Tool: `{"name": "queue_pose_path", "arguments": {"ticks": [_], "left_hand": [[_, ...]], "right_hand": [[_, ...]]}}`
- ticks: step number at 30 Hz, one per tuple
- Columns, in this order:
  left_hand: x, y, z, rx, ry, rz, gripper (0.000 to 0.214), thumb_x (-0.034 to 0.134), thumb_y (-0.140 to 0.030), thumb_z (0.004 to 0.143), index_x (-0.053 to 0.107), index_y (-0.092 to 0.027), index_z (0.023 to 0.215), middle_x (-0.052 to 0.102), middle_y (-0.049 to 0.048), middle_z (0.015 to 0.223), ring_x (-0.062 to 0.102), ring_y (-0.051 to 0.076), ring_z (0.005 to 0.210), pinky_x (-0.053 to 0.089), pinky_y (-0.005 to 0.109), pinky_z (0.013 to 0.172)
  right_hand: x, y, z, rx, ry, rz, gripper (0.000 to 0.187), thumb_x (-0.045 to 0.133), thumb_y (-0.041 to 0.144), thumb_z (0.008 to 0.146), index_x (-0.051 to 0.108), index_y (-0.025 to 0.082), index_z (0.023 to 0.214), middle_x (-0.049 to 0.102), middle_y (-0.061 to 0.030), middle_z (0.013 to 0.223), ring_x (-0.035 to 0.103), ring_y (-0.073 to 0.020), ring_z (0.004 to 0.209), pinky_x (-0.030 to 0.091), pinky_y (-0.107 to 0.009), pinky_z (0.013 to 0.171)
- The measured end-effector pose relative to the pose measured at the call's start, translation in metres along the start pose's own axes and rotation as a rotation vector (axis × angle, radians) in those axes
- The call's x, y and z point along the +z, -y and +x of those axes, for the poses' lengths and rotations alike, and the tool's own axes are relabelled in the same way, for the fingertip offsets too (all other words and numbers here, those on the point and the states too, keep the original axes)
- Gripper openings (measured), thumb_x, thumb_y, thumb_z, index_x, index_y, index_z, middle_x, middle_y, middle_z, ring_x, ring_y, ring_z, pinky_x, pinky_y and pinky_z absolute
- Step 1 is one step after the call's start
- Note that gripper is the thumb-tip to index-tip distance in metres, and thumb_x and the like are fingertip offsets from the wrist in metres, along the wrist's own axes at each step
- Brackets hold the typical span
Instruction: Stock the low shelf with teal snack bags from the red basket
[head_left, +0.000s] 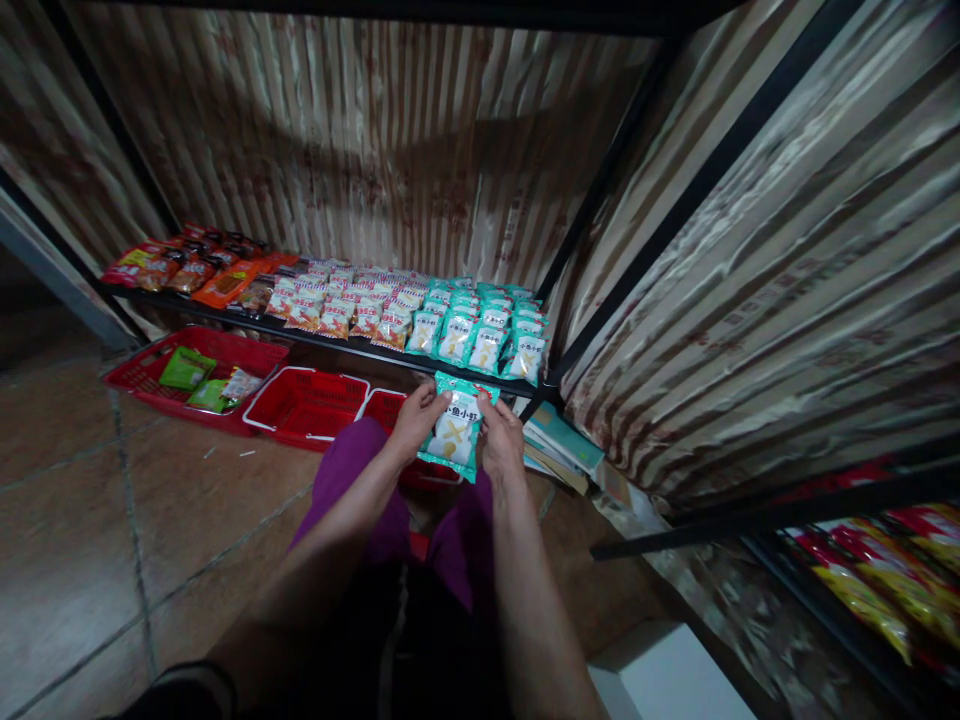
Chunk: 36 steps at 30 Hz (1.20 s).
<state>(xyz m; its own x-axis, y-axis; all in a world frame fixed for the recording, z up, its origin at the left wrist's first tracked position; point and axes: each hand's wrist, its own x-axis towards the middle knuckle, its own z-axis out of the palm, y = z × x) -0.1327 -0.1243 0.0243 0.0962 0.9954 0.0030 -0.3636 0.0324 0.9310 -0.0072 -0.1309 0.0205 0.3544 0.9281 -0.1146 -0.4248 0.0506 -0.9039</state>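
Note:
Between my two hands is a teal and white snack bag (454, 428), held upright by its sides above my knees. My left hand (415, 420) is closed on its left edge, thumb on the front. My right hand (501, 432) grips the right edge the same way. Just beyond, teal snack bags (486, 345) of the same look stand in rows at the right end of a low black shelf (352, 345). Left of them are rows of white and orange snack bags (335, 312), then orange packets (231, 285) and red and brown packets (160, 265).
Red baskets stand on the tiled floor below the shelf; the left basket (139, 378) holds green packets (187, 368), and another basket (306, 405) is beside it. Flattened cartons (562, 440) lie right of my knees. A white box (679, 680) and a second rack (757, 515) are at right.

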Motion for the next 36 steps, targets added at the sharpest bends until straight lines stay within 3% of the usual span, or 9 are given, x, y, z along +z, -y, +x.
{"name": "queue_pose_path", "arguments": {"ticks": [11, 17, 24, 30, 36], "left_hand": [[-0.005, 0.003, 0.001, 0.039, -0.162, 0.101, 0.038, 0.071, -0.050, 0.063, 0.056, -0.016, 0.068, 0.055, -0.0036, 0.060, 0.051, 0.010, 0.058, 0.037, 0.019, 0.053], [-0.006, 0.006, 0.006, 0.026, -0.233, 0.083, 0.035, 0.070, -0.049, 0.064, 0.057, -0.017, 0.069, 0.055, -0.0035, 0.057, 0.051, 0.011, 0.056, 0.037, 0.019, 0.051], [-0.005, 0.007, 0.008, 0.028, -0.285, 0.081, 0.037, 0.071, -0.051, 0.063, 0.056, -0.017, 0.068, 0.058, -0.0033, 0.059, 0.053, 0.011, 0.055, 0.040, 0.021, 0.052], [-0.007, 0.000, 0.003, -0.032, -0.145, 0.052, 0.040, 0.073, -0.050, 0.063, 0.062, -0.015, 0.080, 0.067, 0.0028, 0.073, 0.062, 0.016, 0.069, 0.047, 0.025, 0.063], [-0.011, -0.002, -0.009, -0.180, 0.014, 0.055, 0.047, 0.077, -0.052, 0.061, 0.064, -0.016, 0.088, 0.070, 0.0053, 0.082, 0.064, 0.016, 0.073, 0.048, 0.025, 0.064]], "right_hand": [[0.003, -0.004, -0.003, -0.010, 0.013, -0.070, 0.040, 0.080, 0.048, 0.052, 0.069, 0.020, 0.078, 0.072, 0.0003, 0.073, 0.066, -0.0138, 0.066, 0.049, -0.021, 0.057], [0.002, -0.006, -0.007, 0.019, 0.175, -0.086, 0.043, 0.076, 0.051, 0.061, 0.069, 0.020, 0.090, 0.074, -0.0012, 0.085, 0.067, -0.0168, 0.077, 0.051, -0.024, 0.064], [0.001, -0.007, -0.015, 0.097, 0.290, -0.137, 0.054, 0.078, 0.050, 0.059, 0.065, 0.022, 0.102, 0.074, -0.0023, 0.088, 0.068, -0.0209, 0.076, 0.054, -0.030, 0.066], [-0.001, -0.015, -0.003, 0.083, 0.138, -0.105, 0.050, 0.078, 0.050, 0.057, 0.066, 0.020, 0.096, 0.074, -0.0030, 0.077, 0.069, -0.0225, 0.071, 0.055, -0.033, 0.063], [-0.003, -0.013, 0.004, 0.067, 0.044, -0.066, 0.049, 0.078, 0.051, 0.055, 0.066, 0.020, 0.091, 0.073, -0.0021, 0.073, 0.069, -0.0223, 0.071, 0.056, -0.033, 0.064]]}}
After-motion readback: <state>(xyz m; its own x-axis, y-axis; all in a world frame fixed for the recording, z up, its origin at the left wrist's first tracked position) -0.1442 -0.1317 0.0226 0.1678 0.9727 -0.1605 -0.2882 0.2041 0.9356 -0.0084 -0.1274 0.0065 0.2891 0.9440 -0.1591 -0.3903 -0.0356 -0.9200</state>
